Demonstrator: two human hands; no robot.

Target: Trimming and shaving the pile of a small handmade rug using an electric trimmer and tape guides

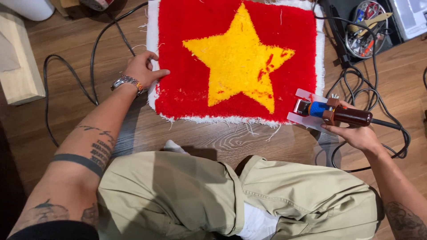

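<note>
Left hand, fingers spread, presses flat on the left edge of a red tufted rug lying on the floor. Right hand, arm outstretched, grips a corded carpet trimmer at the rug's lower right corner.

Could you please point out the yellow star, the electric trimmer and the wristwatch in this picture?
yellow star (235, 58), head view, on the middle of the star's body.
electric trimmer (351, 116), head view, on its dark brown handle.
wristwatch (127, 81), head view, on the metal band at the left wrist.
</note>
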